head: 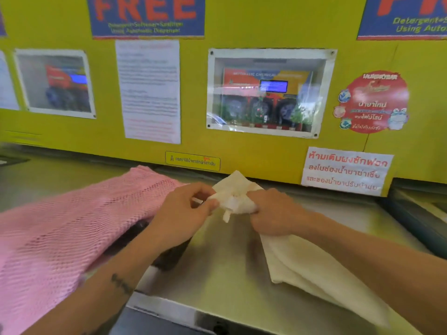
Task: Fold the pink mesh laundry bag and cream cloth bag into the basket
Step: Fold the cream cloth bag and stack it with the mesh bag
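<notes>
The cream cloth bag [307, 269] lies across the metal machine top [217, 281], its far end bunched up between both hands. My left hand [183, 213] pinches that bunched end from the left. My right hand [273, 213] grips the same end from the right, the rest of the cloth trailing under my right forearm. The pink mesh laundry bag [60, 226] is spread out flat to the left, partly under my left forearm. No basket is in view.
A yellow wall panel [242, 155] with posters, a paper notice [150, 93] and a windowed dispenser [268, 93] rises right behind the worktop. A dark object [169, 257] shows under the mesh bag's edge. A dark raised edge [416, 221] lies at the right.
</notes>
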`<control>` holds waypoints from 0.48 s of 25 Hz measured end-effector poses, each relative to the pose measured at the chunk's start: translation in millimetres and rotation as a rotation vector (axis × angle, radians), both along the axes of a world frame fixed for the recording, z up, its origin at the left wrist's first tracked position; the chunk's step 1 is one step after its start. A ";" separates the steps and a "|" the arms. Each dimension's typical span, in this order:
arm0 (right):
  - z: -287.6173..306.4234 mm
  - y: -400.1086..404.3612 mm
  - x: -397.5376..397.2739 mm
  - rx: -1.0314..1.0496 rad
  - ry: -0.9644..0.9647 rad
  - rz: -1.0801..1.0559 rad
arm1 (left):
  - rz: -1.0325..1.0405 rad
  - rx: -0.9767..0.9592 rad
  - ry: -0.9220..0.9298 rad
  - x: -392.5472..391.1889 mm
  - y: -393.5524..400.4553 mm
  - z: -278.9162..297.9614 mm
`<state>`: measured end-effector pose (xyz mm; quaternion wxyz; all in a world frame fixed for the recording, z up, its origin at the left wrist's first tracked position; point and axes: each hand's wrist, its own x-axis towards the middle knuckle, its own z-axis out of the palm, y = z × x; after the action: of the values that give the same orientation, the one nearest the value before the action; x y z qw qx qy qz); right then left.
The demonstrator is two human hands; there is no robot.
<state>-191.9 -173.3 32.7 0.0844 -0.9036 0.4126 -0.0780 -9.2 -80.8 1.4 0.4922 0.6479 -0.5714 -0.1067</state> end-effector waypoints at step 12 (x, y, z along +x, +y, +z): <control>33.0 -37.8 -20.8 0.610 -0.801 -0.167 | 0.081 0.435 -0.291 -7.4 -32.8 5.4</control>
<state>-212.7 -211.1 65.7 0.4894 -0.7009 0.4229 -0.3008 -16.5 -113.6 6.7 0.2577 0.7696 -0.5733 -0.1128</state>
